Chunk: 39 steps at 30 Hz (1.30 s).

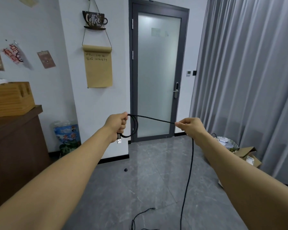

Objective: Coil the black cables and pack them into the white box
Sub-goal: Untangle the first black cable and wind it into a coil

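Head view: coiling underway. Left hand (pixel 117 124) fingers grip small loops of black cable (pixel 156 119); right hand (pixel 189 126) pinches the taut span, remainder trailing to floor (pixel 140 163). Next: bring another loop across.

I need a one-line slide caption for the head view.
Left hand holds coiled loops of black cable; right hand pinches the next length.
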Each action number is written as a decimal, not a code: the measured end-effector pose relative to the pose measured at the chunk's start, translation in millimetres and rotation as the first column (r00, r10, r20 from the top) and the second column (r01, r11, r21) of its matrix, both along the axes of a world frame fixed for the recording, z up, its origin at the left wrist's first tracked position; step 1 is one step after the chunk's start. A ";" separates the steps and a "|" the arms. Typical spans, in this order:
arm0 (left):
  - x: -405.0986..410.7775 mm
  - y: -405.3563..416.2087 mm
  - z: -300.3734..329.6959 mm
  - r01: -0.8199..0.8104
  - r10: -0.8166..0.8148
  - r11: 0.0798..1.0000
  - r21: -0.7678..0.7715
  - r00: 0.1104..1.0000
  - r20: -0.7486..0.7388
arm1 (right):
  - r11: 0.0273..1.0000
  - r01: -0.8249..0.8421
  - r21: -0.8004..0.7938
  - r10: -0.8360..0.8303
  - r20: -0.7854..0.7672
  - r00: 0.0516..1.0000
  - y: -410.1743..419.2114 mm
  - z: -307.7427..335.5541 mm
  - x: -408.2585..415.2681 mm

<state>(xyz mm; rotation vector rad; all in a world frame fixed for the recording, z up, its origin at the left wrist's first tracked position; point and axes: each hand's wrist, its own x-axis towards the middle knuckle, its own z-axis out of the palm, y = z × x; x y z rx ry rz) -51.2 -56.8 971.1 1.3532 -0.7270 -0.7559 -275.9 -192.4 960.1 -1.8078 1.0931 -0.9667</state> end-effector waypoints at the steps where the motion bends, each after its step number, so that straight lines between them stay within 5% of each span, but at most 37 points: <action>1: 6.3 1.5 -0.4 -0.064 0.064 0.998 -0.010 0.997 -0.037 | 1.000 0.029 0.002 -0.029 -0.002 1.000 -3.3 -4.0 -4.1; 4: 19.3 4.8 -1.8 -0.233 0.232 0.972 -0.006 0.969 -0.082 | 0.995 0.096 -0.011 -0.096 -0.019 0.995 -10.0 -11.8 -12.1; 8: 13.8 -6.6 -5.0 -0.283 0.279 0.959 0.033 0.956 0.094 | 0.968 0.056 -0.246 -0.106 -0.197 0.975 -3.4 -7.3 0.8; 12: -1.7 -18.5 -4.3 -0.224 0.211 0.974 0.015 0.935 0.284 | 0.886 -0.211 -0.412 -0.051 -0.540 0.840 19.1 4.3 24.6; 15: -11.8 -21.4 -4.0 -0.155 0.141 0.988 0.012 0.928 0.344 | 0.827 -0.389 -0.405 0.059 -0.626 0.777 33.4 11.3 38.5; 21: -38.0 -12.6 -2.5 0.062 -0.073 0.997 0.040 0.913 0.401 | 0.789 -0.503 -0.353 0.281 -0.520 0.807 45.8 27.2 47.7; 28: -59.6 -2.5 3.6 0.157 -0.212 0.977 0.147 0.819 0.534 | 0.837 -0.414 -0.359 0.295 -0.341 0.892 51.4 34.6 47.3; 39: -50.7 -0.4 5.4 0.399 -0.449 0.888 0.227 0.857 0.251 | 0.846 -0.455 -0.278 0.370 -0.309 0.876 40.0 31.6 29.5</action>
